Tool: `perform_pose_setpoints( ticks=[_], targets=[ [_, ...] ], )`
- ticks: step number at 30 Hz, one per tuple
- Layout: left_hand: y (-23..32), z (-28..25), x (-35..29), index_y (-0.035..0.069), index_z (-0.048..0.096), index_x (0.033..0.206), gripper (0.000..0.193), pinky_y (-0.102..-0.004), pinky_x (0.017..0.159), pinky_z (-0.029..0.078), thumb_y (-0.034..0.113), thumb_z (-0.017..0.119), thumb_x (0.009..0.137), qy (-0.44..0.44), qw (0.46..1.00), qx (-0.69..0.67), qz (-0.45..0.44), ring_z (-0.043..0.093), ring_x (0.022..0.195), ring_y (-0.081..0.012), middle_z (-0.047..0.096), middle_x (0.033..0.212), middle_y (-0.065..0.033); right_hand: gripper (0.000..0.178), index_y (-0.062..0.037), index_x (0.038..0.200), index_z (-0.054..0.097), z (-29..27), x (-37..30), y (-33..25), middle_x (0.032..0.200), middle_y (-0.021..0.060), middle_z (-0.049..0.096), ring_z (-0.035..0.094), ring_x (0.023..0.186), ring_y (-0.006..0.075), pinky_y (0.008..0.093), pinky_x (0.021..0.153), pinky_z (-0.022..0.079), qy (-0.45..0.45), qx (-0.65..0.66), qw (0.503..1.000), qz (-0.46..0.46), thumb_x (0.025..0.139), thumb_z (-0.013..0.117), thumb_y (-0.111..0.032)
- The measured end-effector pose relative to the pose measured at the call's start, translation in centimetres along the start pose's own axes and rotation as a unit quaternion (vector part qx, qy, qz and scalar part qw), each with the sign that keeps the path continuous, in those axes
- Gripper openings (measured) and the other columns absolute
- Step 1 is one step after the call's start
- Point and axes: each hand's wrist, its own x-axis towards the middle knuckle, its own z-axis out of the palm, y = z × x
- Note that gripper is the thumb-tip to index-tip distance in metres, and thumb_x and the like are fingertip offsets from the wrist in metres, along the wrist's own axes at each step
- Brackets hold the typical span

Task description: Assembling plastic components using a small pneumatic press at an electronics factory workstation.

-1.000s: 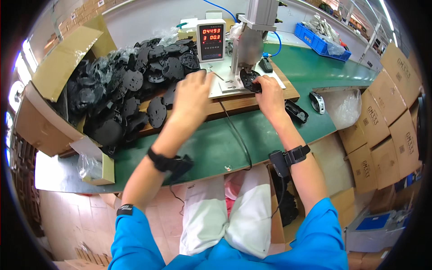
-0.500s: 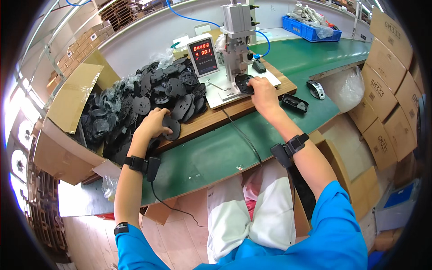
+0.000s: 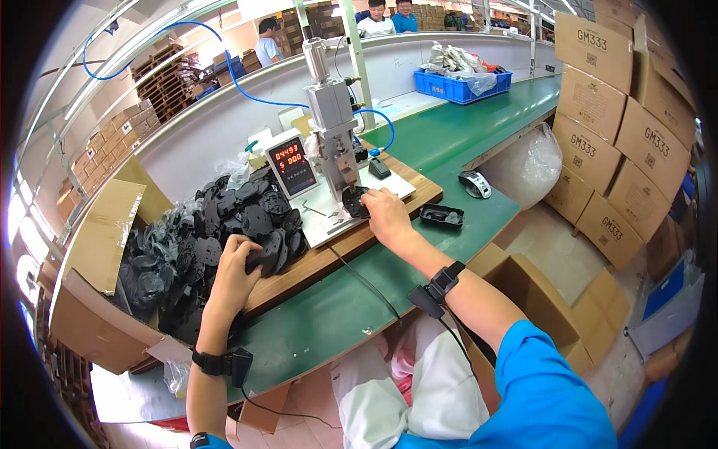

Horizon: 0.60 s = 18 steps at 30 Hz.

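My left hand (image 3: 235, 271) is at the front of a heap of black plastic parts (image 3: 206, 224), its fingers closed round a flat round black plastic disc (image 3: 262, 254). Similar discs lean together just beside it. My right hand (image 3: 389, 217) grips the edge of a round black plastic part (image 3: 353, 202), which sits under the head of a small metal pneumatic press (image 3: 331, 112). The underside of that part is hidden. A box with a lit red display (image 3: 292, 161) stands left of the press, on its white base plate (image 3: 321, 229).
An open carton (image 3: 97, 299) borders the heap on the left. Right of the press, a black tray (image 3: 441, 216) and a computer mouse (image 3: 475, 184) lie on the green table (image 3: 336, 299). A blue crate (image 3: 456, 87) stands farther back; stacked cartons (image 3: 591, 112) rise at right.
The view has tilted upward, bringing people in the background into sight. My left hand has shifted slightly toward the press with the disc. My right hand stays on the part under the press.
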Motion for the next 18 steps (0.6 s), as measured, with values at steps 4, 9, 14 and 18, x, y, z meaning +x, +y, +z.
perform_pose_setpoints(
  ticks=[4, 9, 14, 18],
  targets=[
    [2.3, 2.2, 0.2, 0.0, 0.07, 0.109, 0.032, -0.0384, 0.087, 0.057, -0.001, 0.082, 0.079, 0.066, 0.995, -0.064, -0.033, 0.07, 0.1, -0.0316, 0.065, 0.137, -0.0148, 0.014, -0.0026, 0.091, 0.068, -0.1, 0.1, 0.0, 0.099, 0.0128, 0.07, 0.067, 0.101, 0.0348, 0.0462, 0.088, 0.058, -0.013, 0.004, 1.0, -0.003, 0.08, 0.065, 0.007],
    [4.6, 5.7, -0.1, -0.001, 0.072, 0.108, 0.022, -0.0366, 0.099, 0.054, -0.008, 0.073, 0.087, 0.129, 0.985, -0.113, 0.014, 0.071, 0.115, -0.0304, 0.074, 0.119, -0.0152, 0.015, -0.0018, 0.091, 0.068, -0.3, 0.6, -0.6, 0.1, 0.0135, 0.07, 0.067, 0.103, 0.0351, 0.0463, 0.089, 0.059, -0.026, 0.003, 1.0, 0.006, 0.08, 0.065, 0.007],
    [7.6, 10.0, 3.2, 0.003, 0.064, 0.13, 0.038, -0.0433, 0.1, 0.053, -0.007, 0.064, 0.093, 0.089, 0.99, -0.102, 0.029, 0.067, 0.117, -0.0397, 0.068, 0.126, -0.0221, 0.019, -0.0035, 0.099, 0.068, -2.1, 0.1, 1.2, 0.104, 0.0164, 0.067, 0.065, 0.103, 0.0393, 0.0484, 0.088, 0.057, 0.04, 0.11, 0.992, 0.043, 0.081, 0.07, -0.001],
    [8.1, 13.1, 4.8, 0.008, 0.063, 0.137, 0.055, -0.0463, 0.104, 0.054, -0.008, 0.064, 0.084, 0.07, 0.995, -0.024, 0.071, 0.065, 0.122, -0.0399, 0.067, 0.132, -0.0219, 0.026, -0.004, 0.102, 0.065, -7.3, -6.7, -2.0, 0.103, 0.0156, 0.066, 0.062, 0.102, 0.0383, 0.0465, 0.087, 0.052, 0.132, 0.197, 0.97, 0.046, 0.078, 0.071, 0.003]
  ],
)
